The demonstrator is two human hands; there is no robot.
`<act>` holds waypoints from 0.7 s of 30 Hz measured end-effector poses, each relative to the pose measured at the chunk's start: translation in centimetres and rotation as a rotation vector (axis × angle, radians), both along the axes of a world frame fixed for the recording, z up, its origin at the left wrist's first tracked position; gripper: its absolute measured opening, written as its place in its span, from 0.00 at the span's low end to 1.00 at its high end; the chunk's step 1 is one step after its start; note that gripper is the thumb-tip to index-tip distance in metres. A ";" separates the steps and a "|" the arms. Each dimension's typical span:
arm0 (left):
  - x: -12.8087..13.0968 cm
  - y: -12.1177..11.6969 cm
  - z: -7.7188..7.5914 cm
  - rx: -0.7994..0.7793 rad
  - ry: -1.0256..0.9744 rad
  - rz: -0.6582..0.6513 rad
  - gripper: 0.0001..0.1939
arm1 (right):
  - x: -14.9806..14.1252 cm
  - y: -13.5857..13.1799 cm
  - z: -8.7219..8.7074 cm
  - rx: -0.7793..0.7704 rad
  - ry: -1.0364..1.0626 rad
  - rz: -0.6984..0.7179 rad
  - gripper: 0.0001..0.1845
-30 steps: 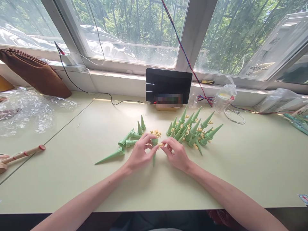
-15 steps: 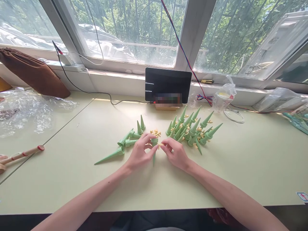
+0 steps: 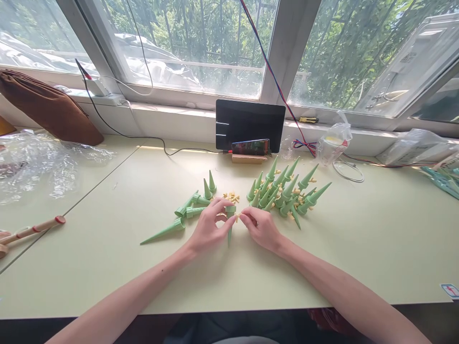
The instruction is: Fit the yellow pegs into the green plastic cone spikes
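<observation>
The left hand [image 3: 210, 223] is holding a green spike [image 3: 230, 236], and a small yellow piece [image 3: 237, 218] is sitting in the right hand's [image 3: 263, 229] narrow pinch.
At far left, a red-banded stick [image 3: 36, 230] is lying on the table [image 3: 107, 277]; next, a long loose spike [image 3: 165, 231] is lying on its side, and beyond it other loose spikes [image 3: 184, 204] are lying near two upright ones [image 3: 212, 182]. The left hand's thumb and fingers are curving around the held spike, whose tip is pointing toward the near edge. Just behind, a yellow heap [image 3: 234, 197] is resting. The yellow piece is showing beside the spike; whether they are touching, I cannot tell. Farther right, a cluster of green spikes with yellow bits [image 3: 289, 188] is standing, mostly points up.
</observation>
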State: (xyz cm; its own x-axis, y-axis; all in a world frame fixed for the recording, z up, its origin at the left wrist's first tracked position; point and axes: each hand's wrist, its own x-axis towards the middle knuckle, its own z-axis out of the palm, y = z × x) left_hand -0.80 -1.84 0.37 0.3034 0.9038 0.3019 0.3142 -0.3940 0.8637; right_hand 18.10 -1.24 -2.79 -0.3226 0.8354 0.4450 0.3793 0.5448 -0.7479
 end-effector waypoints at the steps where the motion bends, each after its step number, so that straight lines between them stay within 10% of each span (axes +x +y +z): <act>1: 0.0 0.0 0.0 -0.002 -0.002 0.001 0.09 | 0.0 0.0 0.0 -0.013 0.002 0.005 0.12; 21: 0.0 0.0 0.1 0.005 0.016 -0.025 0.08 | 0.1 0.1 0.2 -0.044 -0.049 0.049 0.22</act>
State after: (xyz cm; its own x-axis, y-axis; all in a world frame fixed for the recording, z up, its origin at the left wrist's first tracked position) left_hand -0.78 -1.80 0.49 0.3311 0.8943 0.3010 0.3180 -0.4061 0.8568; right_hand 18.25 -1.13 -2.64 -0.3838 0.8367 0.3907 0.3895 0.5303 -0.7530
